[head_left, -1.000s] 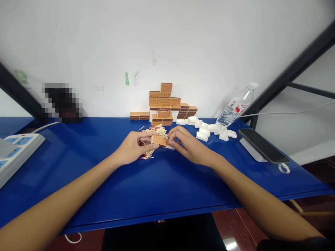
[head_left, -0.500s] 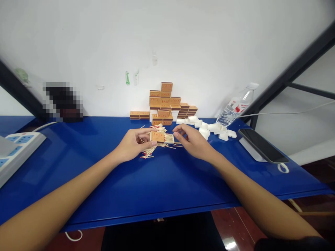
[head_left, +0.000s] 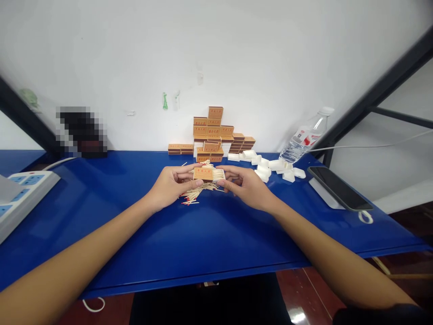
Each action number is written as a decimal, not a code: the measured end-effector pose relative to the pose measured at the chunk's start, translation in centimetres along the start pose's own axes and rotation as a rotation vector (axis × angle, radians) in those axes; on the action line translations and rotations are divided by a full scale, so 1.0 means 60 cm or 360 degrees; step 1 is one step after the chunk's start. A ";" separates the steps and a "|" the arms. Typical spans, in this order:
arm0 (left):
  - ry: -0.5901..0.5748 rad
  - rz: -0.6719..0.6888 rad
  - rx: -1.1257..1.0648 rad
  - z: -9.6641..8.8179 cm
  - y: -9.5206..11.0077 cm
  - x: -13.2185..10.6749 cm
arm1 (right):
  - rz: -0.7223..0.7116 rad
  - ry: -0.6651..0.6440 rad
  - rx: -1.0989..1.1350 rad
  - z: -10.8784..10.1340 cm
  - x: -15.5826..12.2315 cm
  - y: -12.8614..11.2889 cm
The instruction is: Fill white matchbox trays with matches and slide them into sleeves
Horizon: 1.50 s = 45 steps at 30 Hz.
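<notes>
A matchbox [head_left: 203,174] is held level over a pile of loose matches [head_left: 194,193] on the blue table. Its orange sleeve sits in my left hand [head_left: 171,186], thumb in front and fingers behind. The white inner tray sticks out to the right, and matches [head_left: 218,174] lie side by side in it. My right hand [head_left: 248,186] grips the right end of that tray between thumb and fingers. Behind the pile rises a stack of matchboxes [head_left: 214,132] against the wall.
Several white empty trays [head_left: 264,170] lie right of the stack. A plastic water bottle [head_left: 304,137] leans on the wall. A phone [head_left: 340,187] rests on a white block at the right, a power strip [head_left: 25,192] at the left. The blue table [head_left: 189,253] has a front edge near me.
My right hand has moved left and closed on the open end of the matchbox tray. My left hand keeps its hold on the sleeve.
</notes>
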<state>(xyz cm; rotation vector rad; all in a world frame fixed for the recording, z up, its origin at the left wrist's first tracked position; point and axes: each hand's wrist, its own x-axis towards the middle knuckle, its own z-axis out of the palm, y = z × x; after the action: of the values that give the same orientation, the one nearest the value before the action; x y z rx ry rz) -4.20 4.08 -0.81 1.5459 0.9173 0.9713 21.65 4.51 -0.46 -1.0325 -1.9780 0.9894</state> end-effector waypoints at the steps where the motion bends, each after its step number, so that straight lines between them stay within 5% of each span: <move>1: 0.0001 0.0005 0.0004 0.002 0.001 -0.001 | 0.0012 0.0001 0.0021 0.003 -0.001 -0.002; 9: 0.0124 0.0207 0.0094 0.025 -0.004 -0.010 | 0.0000 -0.0017 0.0250 0.043 -0.020 -0.016; 14: 0.0330 0.0271 0.0470 0.047 -0.003 -0.024 | 0.0002 -0.0021 0.0013 0.076 -0.044 -0.030; 27: 0.0333 0.0516 0.1368 0.060 -0.010 -0.037 | -0.0149 -0.0086 -0.0166 0.103 -0.049 -0.021; 32: 0.0412 0.0554 0.1540 0.021 -0.007 -0.019 | -0.0034 -0.0024 -0.0305 0.090 -0.039 -0.019; 37: 0.0762 0.0455 0.1545 -0.065 0.004 0.024 | -0.0015 0.0244 -0.0362 0.071 -0.026 -0.001; 40: 0.0845 0.0430 0.1621 -0.105 0.005 0.056 | -0.0051 0.0226 -0.0423 0.067 -0.018 0.013; 45: 0.0858 0.0364 0.1753 -0.114 -0.016 0.124 | -0.0128 0.0295 -0.0502 0.061 -0.009 0.023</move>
<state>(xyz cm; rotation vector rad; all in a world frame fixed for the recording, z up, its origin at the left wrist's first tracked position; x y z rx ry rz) -7.76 13.55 0.01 2.3736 1.8896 1.1365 19.33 3.46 -3.50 -1.1566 -2.0410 0.5269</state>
